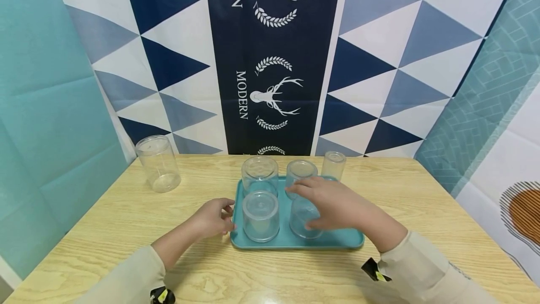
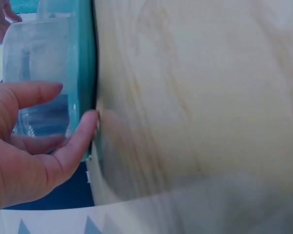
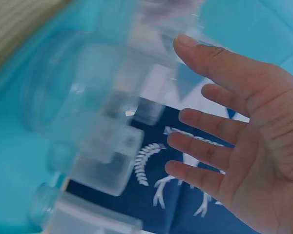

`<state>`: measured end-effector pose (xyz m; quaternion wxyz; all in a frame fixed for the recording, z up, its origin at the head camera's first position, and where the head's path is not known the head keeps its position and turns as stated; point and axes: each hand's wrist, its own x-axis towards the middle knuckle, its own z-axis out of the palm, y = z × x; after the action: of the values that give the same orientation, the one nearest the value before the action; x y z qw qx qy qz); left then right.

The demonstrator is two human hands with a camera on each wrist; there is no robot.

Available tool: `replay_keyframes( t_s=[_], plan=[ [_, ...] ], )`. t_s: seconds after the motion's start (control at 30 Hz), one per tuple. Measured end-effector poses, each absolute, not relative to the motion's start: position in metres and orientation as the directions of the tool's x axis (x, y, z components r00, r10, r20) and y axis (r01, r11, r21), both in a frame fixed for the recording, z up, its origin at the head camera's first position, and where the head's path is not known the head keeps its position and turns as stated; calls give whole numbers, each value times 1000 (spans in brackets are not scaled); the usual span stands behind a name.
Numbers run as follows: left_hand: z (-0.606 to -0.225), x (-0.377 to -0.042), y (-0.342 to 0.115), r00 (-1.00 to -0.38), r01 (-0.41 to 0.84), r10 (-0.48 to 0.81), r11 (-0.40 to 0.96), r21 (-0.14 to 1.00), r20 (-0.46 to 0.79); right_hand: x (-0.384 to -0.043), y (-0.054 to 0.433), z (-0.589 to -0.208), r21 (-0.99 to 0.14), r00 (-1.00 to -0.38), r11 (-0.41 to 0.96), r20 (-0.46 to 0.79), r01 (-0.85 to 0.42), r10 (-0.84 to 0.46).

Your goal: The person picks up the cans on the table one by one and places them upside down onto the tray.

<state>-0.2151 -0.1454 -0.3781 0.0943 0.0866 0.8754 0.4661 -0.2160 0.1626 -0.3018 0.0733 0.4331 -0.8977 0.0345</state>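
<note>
A teal tray (image 1: 337,239) on the table carries several clear jars. My left hand (image 1: 214,217) is at its left edge, a fingertip touching the rim in the left wrist view, fingers loosely bent. Nearest that hand on the tray is the front left jar (image 1: 261,222). My right hand (image 1: 333,203) hovers with spread fingers over the front right jar (image 1: 300,219), partly hiding it. In the right wrist view, a gap shows between this hand (image 3: 249,126) and the blurred jar (image 3: 88,83). Behind stand a wide jar (image 1: 259,172) and a narrower jar (image 1: 302,169).
A tall clear jar (image 1: 158,165) stands at the table's back left. A slim clear jar (image 1: 333,165) is at the tray's back right; the hand hides its base. A patterned cloth (image 1: 181,60) hangs behind the wooden table (image 1: 211,276).
</note>
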Motion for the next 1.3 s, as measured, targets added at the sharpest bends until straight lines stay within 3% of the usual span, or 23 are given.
replay_keyframes(
  t_s=[0.4, 0.8, 1.07, 1.3],
  plan=[
    [-361, -217, -160, -898, 437, 381, 714, 548, 219, -210, 147, -280, -25, -545, 557, 244, -830, -802],
    [-336, -212, -180, -838, 508, 360, 787, 349, 410, -207, 117, -274, -73, -568, 567, 210, -821, -796],
    [-325, -212, -195, -772, 542, 338, 793, 280, 538, -205, 94, -273, -114, -558, 546, 210, -830, -803],
    [-314, -212, -212, -768, 513, 308, 821, 250, 562, -206, 71, -280, -89, -555, 548, 177, -832, -813]
  ],
)
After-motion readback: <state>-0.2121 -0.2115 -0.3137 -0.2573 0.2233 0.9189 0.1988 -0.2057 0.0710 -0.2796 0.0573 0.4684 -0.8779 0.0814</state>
